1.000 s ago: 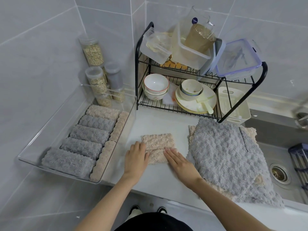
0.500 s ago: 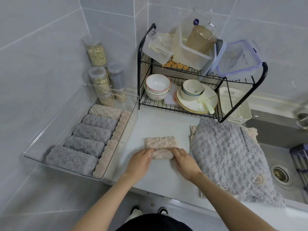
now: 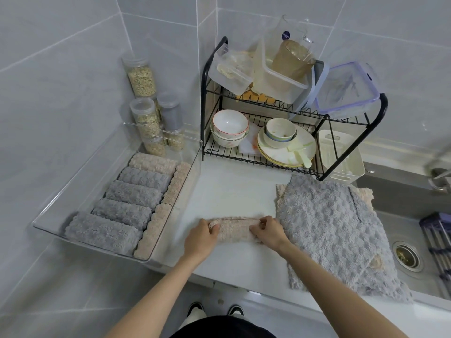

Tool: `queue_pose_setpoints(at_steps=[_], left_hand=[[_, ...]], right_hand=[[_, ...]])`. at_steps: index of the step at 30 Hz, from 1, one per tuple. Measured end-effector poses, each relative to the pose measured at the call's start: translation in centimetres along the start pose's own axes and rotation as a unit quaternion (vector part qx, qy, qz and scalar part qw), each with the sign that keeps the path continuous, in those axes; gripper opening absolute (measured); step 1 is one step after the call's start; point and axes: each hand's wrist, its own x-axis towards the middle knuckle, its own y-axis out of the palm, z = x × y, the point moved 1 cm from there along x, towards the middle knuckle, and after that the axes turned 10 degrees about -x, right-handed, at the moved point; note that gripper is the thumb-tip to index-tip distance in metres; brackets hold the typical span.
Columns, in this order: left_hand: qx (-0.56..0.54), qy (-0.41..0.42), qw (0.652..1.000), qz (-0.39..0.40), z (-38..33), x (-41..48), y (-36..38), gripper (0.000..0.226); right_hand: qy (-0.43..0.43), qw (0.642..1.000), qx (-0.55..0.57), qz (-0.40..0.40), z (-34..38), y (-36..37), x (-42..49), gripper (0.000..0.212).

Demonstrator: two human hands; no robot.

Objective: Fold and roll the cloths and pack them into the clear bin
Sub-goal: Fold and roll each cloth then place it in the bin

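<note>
A beige cloth (image 3: pixel 233 229) lies rolled into a short tube on the white counter in front of me. My left hand (image 3: pixel 200 237) grips its left end and my right hand (image 3: pixel 267 232) pinches its right end. The clear bin (image 3: pixel 114 152) stands at the left, tilted against the wall, holding several rolled grey cloths (image 3: pixel 122 212) and beige rolls (image 3: pixel 170 191) along its right side. A stack of flat grey and beige cloths (image 3: pixel 334 230) lies to the right of my hands.
A black dish rack (image 3: pixel 324 172) with bowls, plates and plastic boxes stands behind the counter. Jars of grain (image 3: pixel 141 76) stand in the corner behind the bin. The sink (image 3: pixel 405 257) lies at the right, partly under the cloth stack.
The beige cloth went from a folded flat strip to a full roll. Both hands moved forward over it, and their fingers curled round its ends.
</note>
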Motion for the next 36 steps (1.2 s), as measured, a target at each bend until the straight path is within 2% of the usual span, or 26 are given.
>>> queue_pose_setpoints(at_steps=[4,7,10,14,19,24,30,36], left_hand=[[-0.061,-0.023,0.998,-0.006,0.3,0.0,0.3,0.034],[-0.059,-0.037,0.998,0.007,0.0,0.2,0.4,0.037],[-0.027,-0.056,0.998,0.034,-0.6,0.4,0.0,0.034],[-0.130,-0.052,0.989,0.037,-1.6,-0.1,-0.9,0.020],[-0.297,-0.011,0.955,-0.012,-5.1,-1.0,-3.5,0.017],[-0.405,0.024,0.914,-0.020,-8.6,-1.0,-7.7,0.019],[-0.426,0.039,0.900,-0.078,-9.4,-0.8,-13.8,0.021],[-0.419,0.024,0.895,-0.149,-4.8,-0.2,-19.7,0.017]], right_hand=[[0.034,0.999,-0.012,0.003,0.7,0.0,-0.1,0.039],[0.036,0.998,-0.046,0.002,1.2,0.3,-0.5,0.035],[0.013,0.998,-0.068,0.004,1.5,0.4,-1.0,0.019],[-0.008,0.999,0.031,0.018,1.9,-1.1,-2.1,0.020],[-0.059,0.989,0.136,-0.011,4.0,-4.5,-3.7,0.022],[-0.110,0.967,0.224,-0.042,8.1,-7.9,-5.0,0.004],[-0.185,0.948,0.258,-0.022,14.3,-9.6,-5.7,0.008],[-0.262,0.948,0.173,0.051,20.6,-6.8,-5.1,0.014]])
